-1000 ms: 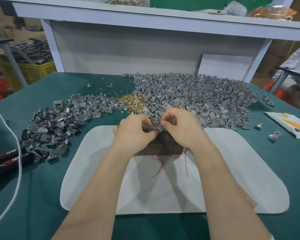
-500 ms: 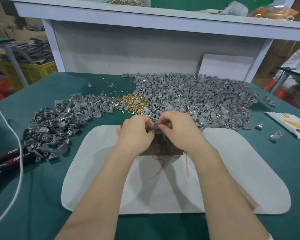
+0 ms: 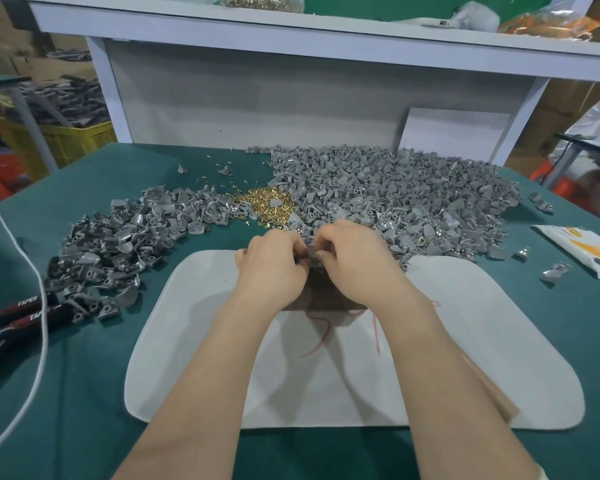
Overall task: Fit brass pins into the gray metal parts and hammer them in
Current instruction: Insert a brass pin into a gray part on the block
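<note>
My left hand (image 3: 274, 265) and my right hand (image 3: 354, 261) meet fingertip to fingertip over a dark brown block (image 3: 326, 296) at the far edge of a white felt pad (image 3: 430, 358). Between the fingertips I pinch one small gray metal part (image 3: 313, 256); most of it is hidden by my fingers. A heap of brass pins (image 3: 267, 206) lies just beyond my hands. A big pile of gray parts (image 3: 413, 199) spreads to the right of it, and a smaller pile (image 3: 118, 244) to the left.
Black and red tool handles (image 3: 18, 313) lie at the left table edge under a white cord (image 3: 39, 306). A white packet (image 3: 582, 247) and a few stray parts (image 3: 555, 271) sit at the right. A white shelf frame (image 3: 291, 43) rises behind the green table (image 3: 66, 393).
Both hands have stayed together over the block, shifting slightly away from me toward the pins. The fingers keep working on the same gray part.
</note>
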{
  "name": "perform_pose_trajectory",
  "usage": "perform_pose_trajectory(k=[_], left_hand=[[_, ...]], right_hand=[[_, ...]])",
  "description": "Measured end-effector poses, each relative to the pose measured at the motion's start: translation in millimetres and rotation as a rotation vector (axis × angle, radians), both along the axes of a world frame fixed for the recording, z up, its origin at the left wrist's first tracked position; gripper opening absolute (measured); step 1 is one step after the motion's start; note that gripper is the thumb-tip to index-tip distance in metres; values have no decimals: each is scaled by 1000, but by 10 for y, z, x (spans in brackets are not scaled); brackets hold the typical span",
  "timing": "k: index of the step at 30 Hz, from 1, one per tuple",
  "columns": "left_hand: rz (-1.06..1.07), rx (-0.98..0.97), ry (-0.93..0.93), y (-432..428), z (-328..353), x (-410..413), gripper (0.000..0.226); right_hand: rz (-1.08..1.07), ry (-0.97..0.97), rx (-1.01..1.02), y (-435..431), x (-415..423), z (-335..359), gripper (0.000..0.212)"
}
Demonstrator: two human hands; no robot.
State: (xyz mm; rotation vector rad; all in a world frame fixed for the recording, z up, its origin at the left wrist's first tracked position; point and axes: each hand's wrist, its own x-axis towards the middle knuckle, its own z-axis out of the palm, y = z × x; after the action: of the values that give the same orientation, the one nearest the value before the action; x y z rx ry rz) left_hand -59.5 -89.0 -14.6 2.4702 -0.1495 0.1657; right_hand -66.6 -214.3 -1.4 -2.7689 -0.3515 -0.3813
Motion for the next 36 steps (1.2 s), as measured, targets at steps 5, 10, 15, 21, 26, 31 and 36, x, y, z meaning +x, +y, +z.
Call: perform_pose_trajectory(k=[5, 10, 15, 21, 26, 31, 36], left_hand=[[-3, 7, -4, 1, 5, 1, 13], [-14, 14, -21, -5, 1, 5, 5], [-15, 14, -26, 4, -3, 1, 8], [24, 23, -46, 10, -17, 19, 13], [15, 28, -43, 9, -23, 23, 10], [9, 27, -39, 16, -23, 23, 11], [22, 7, -43, 16, -29, 22, 10]], right_hand=[[-18, 19, -13, 22, -3, 13, 7], [-45, 12, -61, 42, 13, 13, 15], [-51, 26, 8, 11, 14, -20, 11], [-22, 165, 327, -152, 14, 32, 18], [-50, 139, 380, -131, 29, -7, 15], [-28, 71, 310, -78, 0, -23, 10], [-235, -2, 325, -222, 0, 28, 12]])
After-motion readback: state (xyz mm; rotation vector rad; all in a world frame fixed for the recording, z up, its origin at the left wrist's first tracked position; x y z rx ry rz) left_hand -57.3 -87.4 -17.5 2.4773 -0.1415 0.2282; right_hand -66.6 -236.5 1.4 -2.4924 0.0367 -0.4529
